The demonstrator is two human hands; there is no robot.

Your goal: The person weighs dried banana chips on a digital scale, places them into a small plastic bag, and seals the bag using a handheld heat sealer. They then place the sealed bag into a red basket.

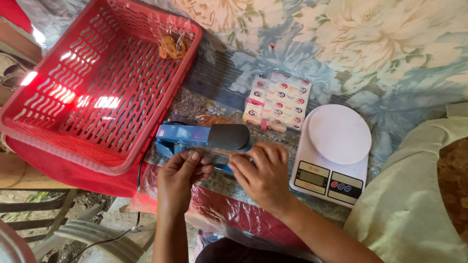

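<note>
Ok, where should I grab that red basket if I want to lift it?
Probably by the rim of the red basket, at the two short ends, coming from above. The rim flares outward and looks free to grip, while the slotted walls slope inward. It tilts slightly and holds only a small clear bag.

A floral cloth (370, 44) covered the surface. On it at far left sat a red basket (97, 87), tilted over a red edge. A blue sealer (204, 139) lay near the middle on clear plastic bags (195, 102). Beyond it lay a pack of small white packets (279, 101). A white scale (334, 153) stood at right.
</note>
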